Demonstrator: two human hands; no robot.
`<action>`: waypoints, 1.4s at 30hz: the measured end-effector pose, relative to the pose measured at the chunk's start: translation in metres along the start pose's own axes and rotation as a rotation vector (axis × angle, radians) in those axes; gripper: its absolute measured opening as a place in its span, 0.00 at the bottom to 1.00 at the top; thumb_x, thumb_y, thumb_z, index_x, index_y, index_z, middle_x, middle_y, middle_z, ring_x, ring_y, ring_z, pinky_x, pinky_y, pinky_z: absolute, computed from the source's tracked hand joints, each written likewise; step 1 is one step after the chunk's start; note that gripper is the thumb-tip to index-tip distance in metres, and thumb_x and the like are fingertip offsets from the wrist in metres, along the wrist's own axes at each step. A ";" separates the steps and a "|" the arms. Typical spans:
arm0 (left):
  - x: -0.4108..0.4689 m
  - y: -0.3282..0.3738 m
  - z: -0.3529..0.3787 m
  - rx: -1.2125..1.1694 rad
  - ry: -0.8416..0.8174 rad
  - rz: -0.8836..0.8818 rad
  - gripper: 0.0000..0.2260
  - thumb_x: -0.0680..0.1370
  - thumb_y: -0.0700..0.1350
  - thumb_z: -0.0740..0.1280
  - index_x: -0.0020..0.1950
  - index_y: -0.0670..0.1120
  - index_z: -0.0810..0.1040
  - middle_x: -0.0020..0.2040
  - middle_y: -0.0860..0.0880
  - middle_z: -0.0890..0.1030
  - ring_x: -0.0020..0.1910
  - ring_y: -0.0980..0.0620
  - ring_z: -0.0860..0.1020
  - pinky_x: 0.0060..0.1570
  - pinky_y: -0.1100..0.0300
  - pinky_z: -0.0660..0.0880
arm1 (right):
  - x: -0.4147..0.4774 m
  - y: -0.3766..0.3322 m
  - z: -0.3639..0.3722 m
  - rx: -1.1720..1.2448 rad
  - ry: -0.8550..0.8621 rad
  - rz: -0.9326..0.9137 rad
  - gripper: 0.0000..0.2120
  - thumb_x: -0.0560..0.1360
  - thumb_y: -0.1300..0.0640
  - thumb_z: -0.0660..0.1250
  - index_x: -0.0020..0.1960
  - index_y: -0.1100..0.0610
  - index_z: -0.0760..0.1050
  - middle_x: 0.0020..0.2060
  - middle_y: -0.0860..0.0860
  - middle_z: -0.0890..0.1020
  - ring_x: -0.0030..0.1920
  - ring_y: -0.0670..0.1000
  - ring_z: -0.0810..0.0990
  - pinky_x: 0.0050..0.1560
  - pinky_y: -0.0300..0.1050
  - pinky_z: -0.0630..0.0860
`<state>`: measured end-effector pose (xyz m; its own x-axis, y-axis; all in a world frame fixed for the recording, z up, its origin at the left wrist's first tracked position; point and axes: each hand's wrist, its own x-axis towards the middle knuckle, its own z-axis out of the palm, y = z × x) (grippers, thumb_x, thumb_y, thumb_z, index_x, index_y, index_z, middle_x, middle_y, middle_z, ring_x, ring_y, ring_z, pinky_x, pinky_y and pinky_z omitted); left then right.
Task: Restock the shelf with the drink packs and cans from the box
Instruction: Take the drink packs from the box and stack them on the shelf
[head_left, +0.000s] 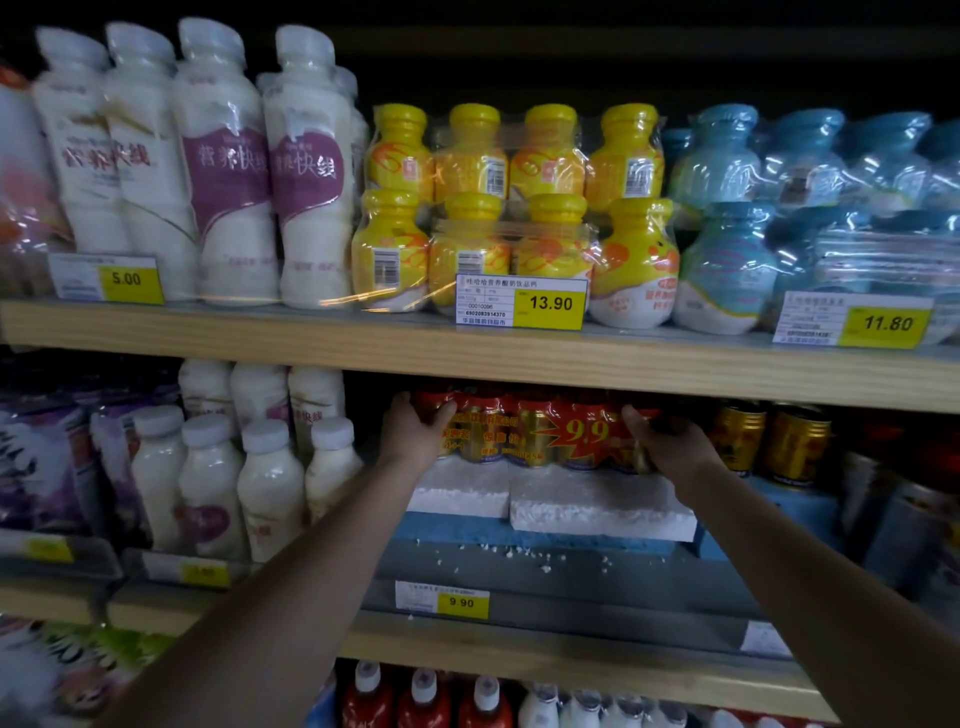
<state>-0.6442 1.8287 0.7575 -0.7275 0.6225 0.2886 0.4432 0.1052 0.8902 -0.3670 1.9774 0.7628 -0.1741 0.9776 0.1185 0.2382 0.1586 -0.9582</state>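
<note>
A shrink-wrapped pack of red and gold cans (540, 434), marked 9.9, sits on white foam blocks (597, 506) on the middle shelf (467, 647). My left hand (415, 434) grips the pack's left end, fingers curled over its top. At the pack's right end my right hand (670, 441) holds it the same way. Both arms reach in from below. The box is out of view.
Gold cans (769, 441) stand right of the pack; white milk bottles (244, 467) stand left. The upper shelf board (467, 358) hangs just above the pack, loaded with yellow bottle packs (514, 208) and blue packs (810, 218). Foam crumbs lie on the shelf front.
</note>
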 end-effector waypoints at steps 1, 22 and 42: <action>0.000 -0.002 0.000 0.023 -0.004 0.006 0.25 0.77 0.53 0.70 0.68 0.41 0.71 0.64 0.40 0.79 0.63 0.40 0.77 0.58 0.52 0.72 | 0.000 0.001 0.000 -0.025 0.000 0.001 0.33 0.75 0.38 0.71 0.72 0.58 0.73 0.63 0.57 0.80 0.62 0.60 0.78 0.58 0.52 0.74; -0.021 -0.009 -0.007 0.050 -0.014 0.018 0.31 0.72 0.57 0.75 0.71 0.47 0.71 0.65 0.47 0.79 0.63 0.44 0.78 0.63 0.46 0.75 | -0.038 0.012 -0.004 -0.206 0.074 -0.082 0.31 0.75 0.44 0.74 0.72 0.58 0.71 0.64 0.56 0.81 0.63 0.60 0.79 0.58 0.48 0.73; -0.165 -0.042 -0.109 -0.141 -0.266 0.291 0.31 0.74 0.55 0.73 0.74 0.50 0.69 0.70 0.55 0.72 0.68 0.59 0.71 0.67 0.55 0.72 | -0.261 0.023 0.017 0.043 -0.027 -0.207 0.22 0.76 0.52 0.76 0.68 0.49 0.75 0.59 0.42 0.83 0.55 0.36 0.83 0.50 0.33 0.80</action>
<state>-0.6002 1.6372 0.7114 -0.4135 0.7911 0.4508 0.5207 -0.2007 0.8298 -0.3325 1.7232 0.7052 -0.2409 0.9207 0.3071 0.1542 0.3487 -0.9245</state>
